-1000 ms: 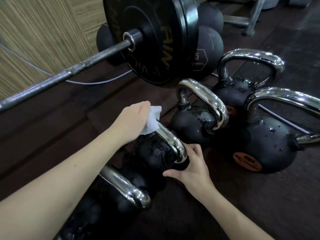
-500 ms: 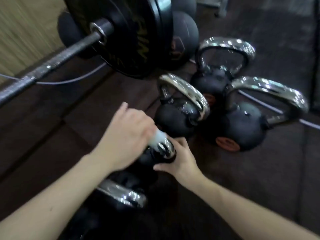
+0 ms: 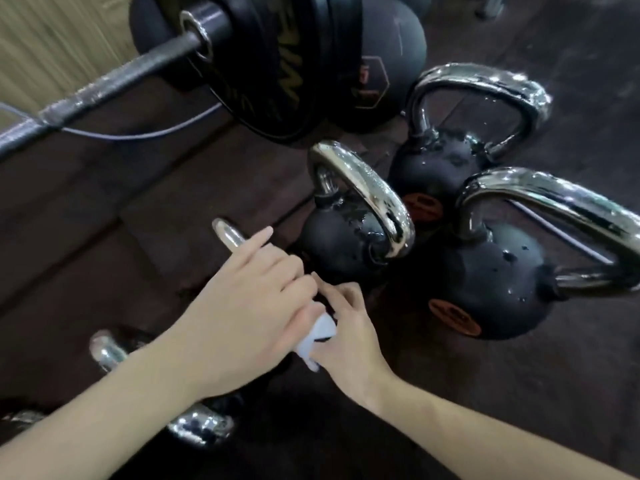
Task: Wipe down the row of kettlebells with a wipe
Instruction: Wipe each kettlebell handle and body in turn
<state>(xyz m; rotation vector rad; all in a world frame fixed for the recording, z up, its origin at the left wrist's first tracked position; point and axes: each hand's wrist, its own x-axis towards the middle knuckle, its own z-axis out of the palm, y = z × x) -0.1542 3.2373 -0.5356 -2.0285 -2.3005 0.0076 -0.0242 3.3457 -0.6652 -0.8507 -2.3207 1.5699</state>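
Observation:
Several black kettlebells with chrome handles stand on the dark floor. My left hand (image 3: 249, 306) lies over the handle (image 3: 227, 235) of the second-nearest one, gripping a white wipe (image 3: 318, 337) that shows at its fingertips. My right hand (image 3: 346, 330) presses against the same kettlebell's side, touching the wipe; the bell's body is hidden under both hands. The nearest kettlebell (image 3: 197, 427) lies partly under my left forearm. Three wet ones stand beyond: a middle one (image 3: 346, 237), a far one (image 3: 446, 161) and a large one (image 3: 502, 282) on the right.
A barbell (image 3: 104, 81) with black plates (image 3: 277, 64) lies across the upper left, close behind the kettlebells. A dark medicine ball (image 3: 381, 57) sits behind the plates. A thin cable (image 3: 138, 135) runs along the floor. A straw-coloured wall (image 3: 52, 39) is at the far left.
My left hand has slid the wipe down the handle from its far end to the near end, up against my right hand. The handle's far end is now bare.

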